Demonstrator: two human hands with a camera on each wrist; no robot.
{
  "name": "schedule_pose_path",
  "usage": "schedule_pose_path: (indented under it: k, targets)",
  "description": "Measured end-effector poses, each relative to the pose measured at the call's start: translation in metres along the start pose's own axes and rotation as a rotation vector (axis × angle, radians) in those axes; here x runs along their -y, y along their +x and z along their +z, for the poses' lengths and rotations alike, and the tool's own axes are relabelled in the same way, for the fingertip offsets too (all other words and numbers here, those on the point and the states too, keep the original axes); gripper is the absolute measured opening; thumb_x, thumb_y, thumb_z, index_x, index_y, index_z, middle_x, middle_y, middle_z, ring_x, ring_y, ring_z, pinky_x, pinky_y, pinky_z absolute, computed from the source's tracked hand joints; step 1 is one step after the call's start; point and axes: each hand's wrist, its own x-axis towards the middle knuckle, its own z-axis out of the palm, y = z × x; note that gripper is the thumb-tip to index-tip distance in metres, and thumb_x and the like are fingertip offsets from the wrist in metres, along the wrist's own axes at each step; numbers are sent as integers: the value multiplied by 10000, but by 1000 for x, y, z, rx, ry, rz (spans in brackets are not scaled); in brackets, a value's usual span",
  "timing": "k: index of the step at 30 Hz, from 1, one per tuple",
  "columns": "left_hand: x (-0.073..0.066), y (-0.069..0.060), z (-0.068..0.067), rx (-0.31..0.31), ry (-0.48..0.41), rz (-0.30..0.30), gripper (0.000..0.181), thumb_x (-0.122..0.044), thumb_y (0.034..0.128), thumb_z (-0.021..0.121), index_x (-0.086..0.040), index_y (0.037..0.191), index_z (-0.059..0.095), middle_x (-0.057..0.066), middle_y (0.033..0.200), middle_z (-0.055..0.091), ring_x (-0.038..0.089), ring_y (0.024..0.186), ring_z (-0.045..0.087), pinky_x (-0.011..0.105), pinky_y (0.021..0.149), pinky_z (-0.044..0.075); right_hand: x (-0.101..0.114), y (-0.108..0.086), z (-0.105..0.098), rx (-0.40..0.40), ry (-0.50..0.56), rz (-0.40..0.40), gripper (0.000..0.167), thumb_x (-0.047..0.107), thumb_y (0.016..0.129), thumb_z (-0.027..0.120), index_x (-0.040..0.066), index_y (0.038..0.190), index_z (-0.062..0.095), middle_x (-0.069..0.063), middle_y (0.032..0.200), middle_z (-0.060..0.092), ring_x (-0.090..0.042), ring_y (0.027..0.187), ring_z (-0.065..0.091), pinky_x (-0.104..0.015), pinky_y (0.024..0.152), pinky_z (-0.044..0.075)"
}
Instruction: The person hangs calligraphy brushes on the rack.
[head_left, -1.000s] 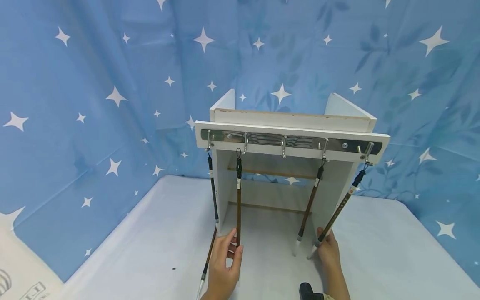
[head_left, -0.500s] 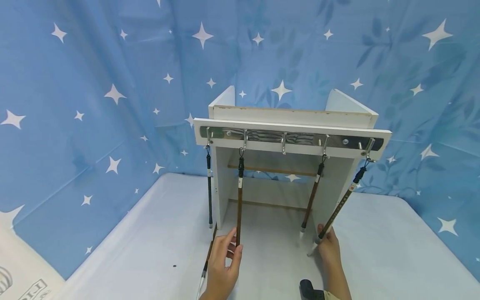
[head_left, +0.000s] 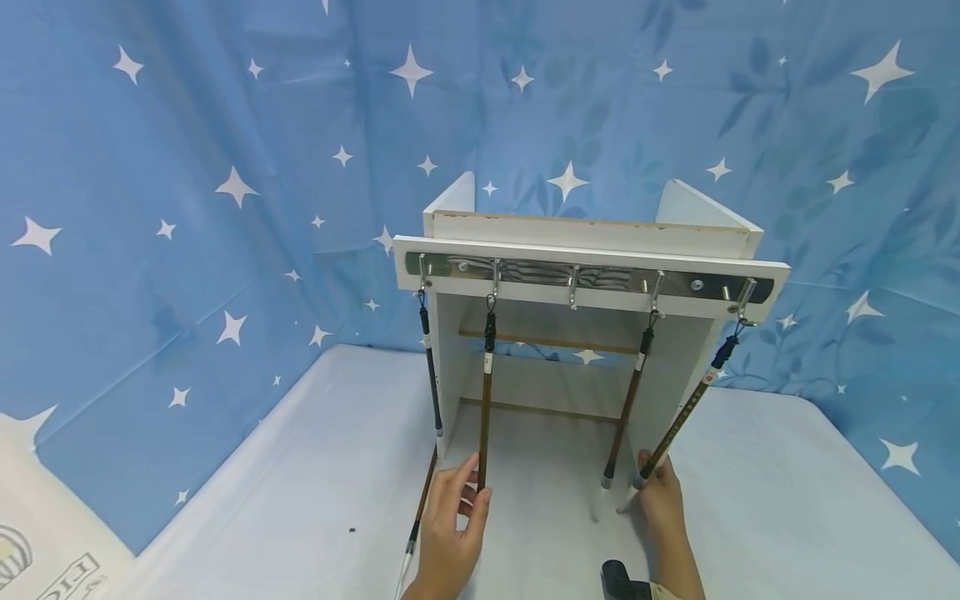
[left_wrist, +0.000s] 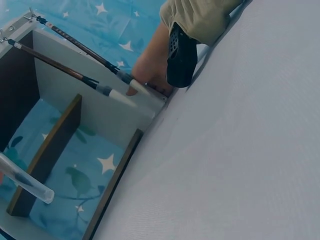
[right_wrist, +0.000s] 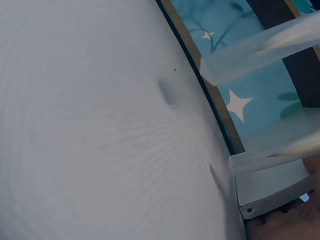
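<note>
Calligraphy brushes with clear caps hang from hooks on a white stand (head_left: 592,288). My left hand (head_left: 450,525) pinches the lower part of a brown brush (head_left: 486,400) between thumb and fingers. That brush's cord loop meets the tip of the second hook (head_left: 496,279) from the left; whether it is caught there is too small to tell. In the left wrist view its clear cap (left_wrist: 31,181) shows at the left edge. My right hand (head_left: 662,498) grips the lower end of the stand's right side panel (left_wrist: 120,102), beside the rightmost brush (head_left: 686,408).
A dark brush (head_left: 430,367) hangs on the leftmost hook, and a brown one (head_left: 630,400) hangs inside the right panel. Another brush (head_left: 422,504) lies on the white table (head_left: 315,467) left of my left hand. The middle hook (head_left: 573,287) bears nothing. A blue star curtain (head_left: 300,250) stands behind.
The held brush's loop has moved slightly right, from beside the second hook to its tip. The leftmost brush and the brown one near the right panel have swung a little. My right hand stays put.
</note>
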Motion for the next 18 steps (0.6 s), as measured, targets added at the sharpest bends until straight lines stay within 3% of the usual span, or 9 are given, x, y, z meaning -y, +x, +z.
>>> schedule_pose_path:
  k: [18]
  targets:
    - [1, -4, 2, 33, 19, -67, 503, 106, 764, 624, 22, 1242, 492, 90, 949, 505, 94, 692, 525, 60, 549, 452, 1, 0, 0, -5, -26, 5, 749, 554, 910, 323, 128, 1475, 77, -217, 1494, 121, -439, 1363, 91, -636, 1070, 119]
